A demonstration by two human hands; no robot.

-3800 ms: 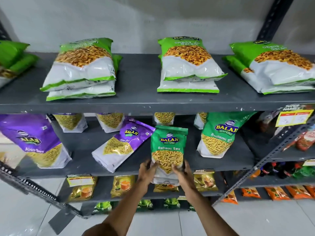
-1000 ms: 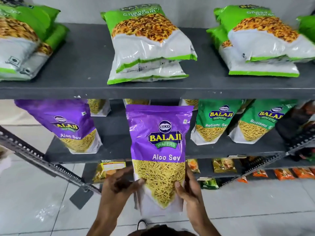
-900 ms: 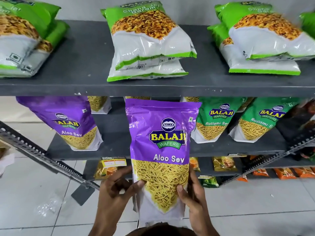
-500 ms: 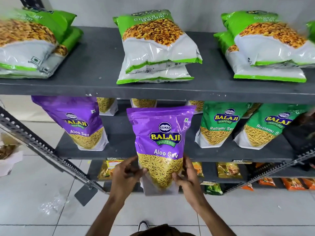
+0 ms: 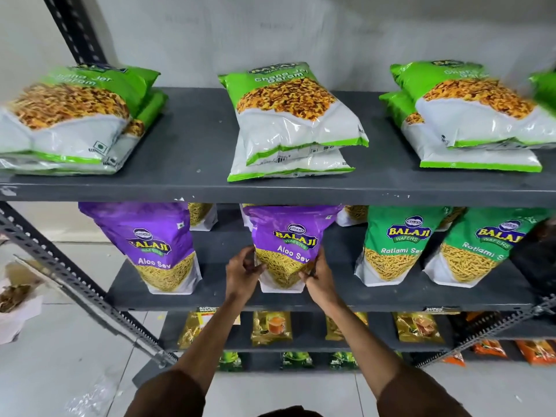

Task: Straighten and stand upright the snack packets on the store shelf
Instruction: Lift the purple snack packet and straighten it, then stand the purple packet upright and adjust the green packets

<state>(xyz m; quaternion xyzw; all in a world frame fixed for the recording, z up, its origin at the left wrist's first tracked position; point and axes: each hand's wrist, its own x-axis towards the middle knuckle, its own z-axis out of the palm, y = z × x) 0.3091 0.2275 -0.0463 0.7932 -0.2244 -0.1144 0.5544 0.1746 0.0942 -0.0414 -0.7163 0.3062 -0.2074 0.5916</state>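
A purple Aloo Sev packet point(image 5: 288, 236) stands upright on the grey middle shelf point(image 5: 216, 296), its top under the shelf above. My left hand point(image 5: 242, 270) grips its lower left side and my right hand point(image 5: 319, 273) grips its lower right side. A second purple Aloo Sev packet point(image 5: 153, 242) stands upright to the left. Two green Ratlami Sev packets point(image 5: 394, 245) point(image 5: 481, 251) stand to the right, leaning slightly.
Stacks of green and white Chana Jor Garam bags point(image 5: 291, 115) lie flat on the top shelf point(image 5: 195, 152). More packets stand behind, at the back of the middle shelf. Small yellow packets point(image 5: 270, 326) fill the lower shelf. A slotted metal brace point(image 5: 75, 281) slants at left.
Both hands have carried the purple packet from in front of the shelf in onto the middle shelf, where it now stands. The camera has tilted up slightly.
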